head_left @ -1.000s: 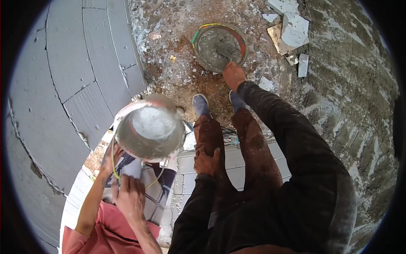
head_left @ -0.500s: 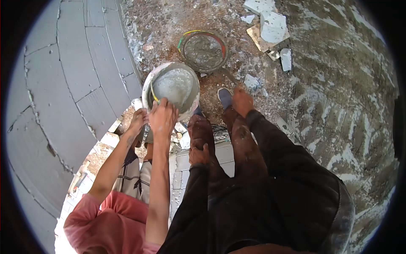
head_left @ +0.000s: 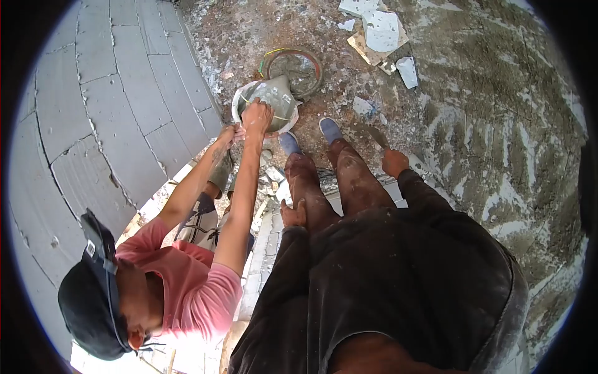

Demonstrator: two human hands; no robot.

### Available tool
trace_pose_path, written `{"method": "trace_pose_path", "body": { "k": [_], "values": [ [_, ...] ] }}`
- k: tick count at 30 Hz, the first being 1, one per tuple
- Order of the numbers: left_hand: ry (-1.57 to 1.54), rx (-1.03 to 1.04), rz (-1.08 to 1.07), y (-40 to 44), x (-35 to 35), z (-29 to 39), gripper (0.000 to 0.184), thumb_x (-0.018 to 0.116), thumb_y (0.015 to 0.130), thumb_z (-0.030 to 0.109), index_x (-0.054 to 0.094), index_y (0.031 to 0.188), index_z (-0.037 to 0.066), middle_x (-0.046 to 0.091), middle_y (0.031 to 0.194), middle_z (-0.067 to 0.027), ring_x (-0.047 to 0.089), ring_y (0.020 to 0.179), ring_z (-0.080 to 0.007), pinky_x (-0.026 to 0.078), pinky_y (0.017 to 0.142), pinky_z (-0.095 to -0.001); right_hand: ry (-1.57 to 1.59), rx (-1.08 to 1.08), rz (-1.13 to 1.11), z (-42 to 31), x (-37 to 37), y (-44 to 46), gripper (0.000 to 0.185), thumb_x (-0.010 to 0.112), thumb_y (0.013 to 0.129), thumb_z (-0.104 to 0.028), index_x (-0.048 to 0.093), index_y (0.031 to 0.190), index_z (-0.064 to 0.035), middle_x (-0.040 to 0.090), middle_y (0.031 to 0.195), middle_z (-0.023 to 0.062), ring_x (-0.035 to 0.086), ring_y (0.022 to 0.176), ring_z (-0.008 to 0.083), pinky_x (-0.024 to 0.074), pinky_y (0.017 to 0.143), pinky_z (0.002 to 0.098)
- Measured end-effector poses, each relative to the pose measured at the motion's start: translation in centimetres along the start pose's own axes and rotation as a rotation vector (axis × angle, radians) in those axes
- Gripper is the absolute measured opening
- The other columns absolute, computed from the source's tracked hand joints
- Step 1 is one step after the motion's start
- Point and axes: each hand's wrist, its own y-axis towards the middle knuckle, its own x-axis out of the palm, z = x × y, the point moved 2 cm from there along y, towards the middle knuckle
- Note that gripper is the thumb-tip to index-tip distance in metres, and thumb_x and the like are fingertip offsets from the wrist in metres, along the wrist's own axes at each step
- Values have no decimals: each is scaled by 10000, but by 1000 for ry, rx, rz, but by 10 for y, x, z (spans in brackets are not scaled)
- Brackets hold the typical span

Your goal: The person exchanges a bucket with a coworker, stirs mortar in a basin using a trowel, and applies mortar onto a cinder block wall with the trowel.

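My right hand (head_left: 395, 163) is closed round the handle of a trowel (head_left: 377, 136), whose blade points forward over the ground beside my right shoe. My left hand (head_left: 293, 215) rests by my left thigh, thumb apart from the fingers, holding nothing that shows. Ahead of my feet, a co-worker in a pink shirt (head_left: 208, 293) tips a pale bucket (head_left: 238, 103) with both hands. Grey wet mortar (head_left: 283, 88) slides from it into a round basin (head_left: 320, 73) on the ground, partly hidden by the bucket.
A wall of grey blocks (head_left: 134, 75) rises on the left. At right stands a rough surface smeared with mortar (head_left: 498, 124). Broken white pieces (head_left: 380, 31) lie on the rubble-strewn ground (head_left: 230, 31), with smaller fragments (head_left: 362, 106) nearer my shoes (head_left: 330, 129).
The co-worker has tipped the bucket forward over the basin, and mortar now pours out. My right hand with the trowel has moved right, away from my knee. The co-worker's cap has come into view.
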Motion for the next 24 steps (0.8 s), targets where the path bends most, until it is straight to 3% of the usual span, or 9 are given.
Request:
{"method": "trace_pose_path", "body": {
  "k": [7, 10, 19, 24],
  "values": [
    [-38, -8, 26, -7, 2, -8, 920, 781, 793, 437, 396, 1455, -72, 475, 1428, -325, 454, 1351, -440, 368, 1145, -441, 43, -18, -12, -6, -5, 3, 302, 667, 871, -242, 623, 1054, -6, 700, 919, 243, 681, 922, 432, 535, 807, 555],
    [-64, 125, 64, 6, 12, -5, 917, 793, 786, 431, 411, 1443, -81, 490, 1414, -324, 467, 1337, -444, 375, 1137, -442, 16, -69, -19, -15, -5, 15, 334, 655, 883, -259, 613, 1109, -15, 701, 937, 235, 677, 943, 423, 537, 815, 545],
    [-89, 79, 82, -7, 23, -8, 860, 820, 771, 402, 468, 1409, -56, 545, 1345, -321, 521, 1272, -453, 412, 1093, -452, 111, -69, 30, -11, 5, 4, 411, 581, 935, -385, 628, 1254, -131, 709, 1079, 175, 663, 1007, 405, 515, 894, 537],
    [-185, 54, 154, -2, 28, -8, 847, 816, 775, 388, 479, 1396, -80, 538, 1361, -327, 514, 1285, -453, 400, 1108, -438, 194, -272, 89, -17, -13, 6, 441, 487, 999, -420, 638, 1316, -153, 691, 1196, 174, 642, 1098, 381, 502, 949, 504]
  ]
}}
